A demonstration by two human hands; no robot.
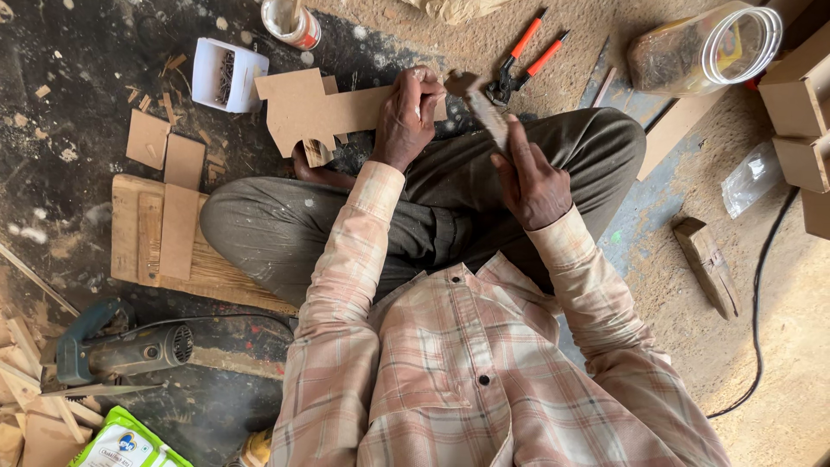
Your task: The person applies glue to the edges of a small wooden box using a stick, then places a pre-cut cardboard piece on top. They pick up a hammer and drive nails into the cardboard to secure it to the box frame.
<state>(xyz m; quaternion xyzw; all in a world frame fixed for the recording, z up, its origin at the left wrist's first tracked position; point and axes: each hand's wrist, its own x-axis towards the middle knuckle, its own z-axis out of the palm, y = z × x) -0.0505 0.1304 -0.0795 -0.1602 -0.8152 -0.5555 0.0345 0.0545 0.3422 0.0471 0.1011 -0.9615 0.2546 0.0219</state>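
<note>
I sit cross-legged on a dusty floor. My left hand [405, 117] grips a flat brown board cut-out [303, 108] by its right end, holding it above my knee. My right hand [529, 177] is closed around the wooden handle of a hammer [484, 108], whose dark head points up toward the board's edge. Whether the hammer head touches the board is unclear.
Orange-handled pincers [523, 60] lie just beyond the hammer. A white box of nails [226, 76], a glue bottle [292, 24], a clear plastic jar [709, 43], board offcuts [164, 156], a wooden slab [164, 233], a power tool [121, 350] and a wood block [707, 264] lie around.
</note>
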